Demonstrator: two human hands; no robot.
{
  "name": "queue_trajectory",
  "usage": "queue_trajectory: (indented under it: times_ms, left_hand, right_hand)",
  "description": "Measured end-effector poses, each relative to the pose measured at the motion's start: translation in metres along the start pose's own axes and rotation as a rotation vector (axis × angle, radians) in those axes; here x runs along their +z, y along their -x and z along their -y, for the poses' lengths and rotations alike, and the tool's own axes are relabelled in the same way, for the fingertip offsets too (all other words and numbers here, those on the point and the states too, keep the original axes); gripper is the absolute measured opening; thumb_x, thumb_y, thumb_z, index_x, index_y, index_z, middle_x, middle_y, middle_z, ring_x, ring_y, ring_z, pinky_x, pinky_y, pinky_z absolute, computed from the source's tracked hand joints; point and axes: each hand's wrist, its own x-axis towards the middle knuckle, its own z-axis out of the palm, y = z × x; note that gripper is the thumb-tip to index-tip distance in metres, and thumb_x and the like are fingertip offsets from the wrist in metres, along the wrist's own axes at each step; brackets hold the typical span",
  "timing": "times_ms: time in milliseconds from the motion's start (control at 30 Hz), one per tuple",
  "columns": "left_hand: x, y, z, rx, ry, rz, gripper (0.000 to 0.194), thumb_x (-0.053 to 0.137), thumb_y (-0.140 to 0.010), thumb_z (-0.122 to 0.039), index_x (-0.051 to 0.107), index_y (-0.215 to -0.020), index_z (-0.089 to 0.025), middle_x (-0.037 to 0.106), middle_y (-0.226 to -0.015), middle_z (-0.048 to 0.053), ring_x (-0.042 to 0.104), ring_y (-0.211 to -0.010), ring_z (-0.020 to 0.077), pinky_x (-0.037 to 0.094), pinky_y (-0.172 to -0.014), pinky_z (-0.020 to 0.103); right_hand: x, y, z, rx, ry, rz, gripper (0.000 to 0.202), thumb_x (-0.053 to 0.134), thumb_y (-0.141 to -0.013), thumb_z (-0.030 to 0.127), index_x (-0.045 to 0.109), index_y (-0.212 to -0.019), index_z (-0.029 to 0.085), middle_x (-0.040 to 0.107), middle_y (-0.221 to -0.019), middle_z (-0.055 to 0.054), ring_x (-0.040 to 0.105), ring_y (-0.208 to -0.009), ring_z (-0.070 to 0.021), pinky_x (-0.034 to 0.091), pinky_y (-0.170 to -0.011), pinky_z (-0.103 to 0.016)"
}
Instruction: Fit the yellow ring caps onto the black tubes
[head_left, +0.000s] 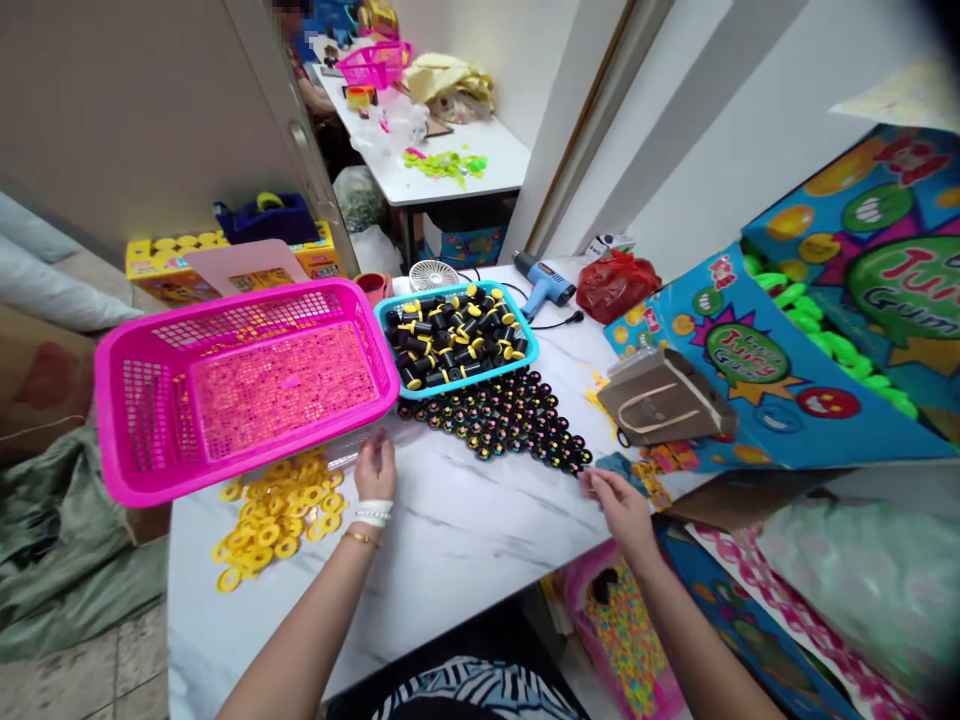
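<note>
My left hand (376, 468) is closed over a clear plastic strip (346, 456) just in front of the pink basket. Beside it lies a loose pile of yellow plastic rings (281, 515). My right hand (616, 502) has its fingers pinched together at the right corner of a block of black cylinders (517, 420). These stand packed side by side, with coloured bits showing in their tops. Whatever the right fingertips hold is too small to tell. Behind the block, a turquoise basket (534, 350) holds many black cylinders with yellow caps (457, 335).
A large pink basket (247, 465) overhangs the table's left side. A blue heat gun (546, 285), a small white fan (433, 276) and a red bag (619, 284) stand behind. On the right are a brown paper bag (660, 400) and a candy-print box (750, 350). Below sits a pink bin (626, 640).
</note>
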Motion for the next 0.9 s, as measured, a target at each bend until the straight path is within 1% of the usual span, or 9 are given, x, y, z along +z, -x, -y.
queue_trajectory:
  times_ms: [67,133,200,267,400,533,633,767,900]
  left_hand:
    - [0.012,-0.013,0.005,-0.060,-0.006,-0.032,0.046,0.035,-0.094,-0.044,0.060,-0.110,-0.009,0.065,-0.112,0.020,0.061,-0.105,0.0274,0.047,-0.092,0.042]
    - [0.022,-0.024,0.007,-0.110,-0.017,-0.048,0.045,0.033,-0.096,-0.045,0.062,-0.100,-0.011,0.068,-0.098,0.015,0.063,-0.094,0.0246,0.049,-0.087,0.041]
    - [0.031,-0.032,0.008,-0.151,-0.022,-0.054,0.042,0.038,-0.097,-0.045,0.063,-0.090,-0.012,0.067,-0.084,0.008,0.063,-0.081,0.0198,0.051,-0.081,0.039]
    - [0.041,-0.039,0.008,-0.174,-0.010,-0.060,0.038,0.045,-0.096,-0.046,0.062,-0.086,-0.013,0.064,-0.079,0.004,0.062,-0.076,0.0163,0.051,-0.078,0.037]
    - [0.062,-0.051,0.006,-0.184,0.046,-0.092,0.035,0.051,-0.093,-0.046,0.063,-0.091,-0.014,0.066,-0.090,0.005,0.063,-0.087,0.0172,0.050,-0.086,0.040]
    - [0.077,-0.064,0.004,-0.168,0.096,-0.142,0.047,0.044,-0.092,-0.056,0.067,-0.092,-0.015,0.069,-0.095,0.012,0.062,-0.101,0.0269,0.045,-0.096,0.048]
    - [0.083,-0.069,0.001,-0.128,0.124,-0.169,0.057,0.038,-0.089,-0.063,0.068,-0.098,-0.016,0.068,-0.110,0.017,0.056,-0.116,0.0323,0.039,-0.104,0.045]
    - [0.085,-0.071,-0.004,-0.102,0.142,-0.195,0.057,0.043,-0.087,-0.064,0.065,-0.106,-0.015,0.064,-0.120,0.016,0.051,-0.125,0.0303,0.033,-0.110,0.039]
    - [0.087,-0.076,-0.008,-0.172,0.151,-0.260,0.059,0.043,-0.087,-0.063,0.065,-0.103,-0.010,0.065,-0.117,0.018,0.049,-0.125,0.0325,0.030,-0.110,0.043]
  right_hand:
    - [0.004,-0.024,0.011,-0.056,-0.003,0.013,0.044,0.071,-0.073,0.053,0.069,-0.096,0.016,0.073,-0.092,-0.011,0.068,-0.085,-0.0242,0.056,-0.079,-0.039]
    - [0.010,-0.050,0.019,-0.101,-0.009,0.033,0.043,0.071,-0.073,0.051,0.070,-0.097,0.015,0.073,-0.094,-0.012,0.068,-0.088,-0.0248,0.055,-0.083,-0.041]
    - [0.018,-0.080,0.024,-0.139,-0.018,0.050,0.043,0.072,-0.073,0.050,0.070,-0.098,0.015,0.072,-0.098,-0.012,0.066,-0.094,-0.0255,0.053,-0.089,-0.042]
    - [0.028,-0.115,0.028,-0.170,-0.030,0.054,0.045,0.072,-0.072,0.050,0.069,-0.101,0.016,0.071,-0.104,-0.011,0.064,-0.101,-0.0256,0.050,-0.093,-0.043]
    - [0.050,-0.189,0.035,-0.181,-0.027,0.074,0.050,0.068,-0.071,0.054,0.066,-0.108,0.019,0.067,-0.115,-0.011,0.061,-0.109,-0.0258,0.048,-0.095,-0.043]
    - [0.079,-0.246,0.043,-0.161,-0.007,0.184,0.053,0.067,-0.072,0.053,0.062,-0.118,0.025,0.062,-0.126,-0.009,0.056,-0.117,-0.0254,0.047,-0.095,-0.042]
    - [0.105,-0.273,0.052,-0.158,-0.021,0.282,0.064,0.067,-0.073,0.049,0.052,-0.132,0.032,0.055,-0.135,-0.007,0.053,-0.121,-0.0233,0.045,-0.097,-0.041]
    - [0.131,-0.292,0.063,-0.173,-0.052,0.427,0.085,0.068,-0.071,0.043,0.031,-0.146,0.037,0.055,-0.136,-0.003,0.058,-0.111,-0.0201,0.049,-0.090,-0.036]
    - [0.140,-0.298,0.061,-0.195,-0.039,0.583,0.079,0.065,-0.070,0.039,0.037,-0.144,0.036,0.063,-0.121,0.002,0.061,-0.091,-0.0171,0.052,-0.079,-0.031]
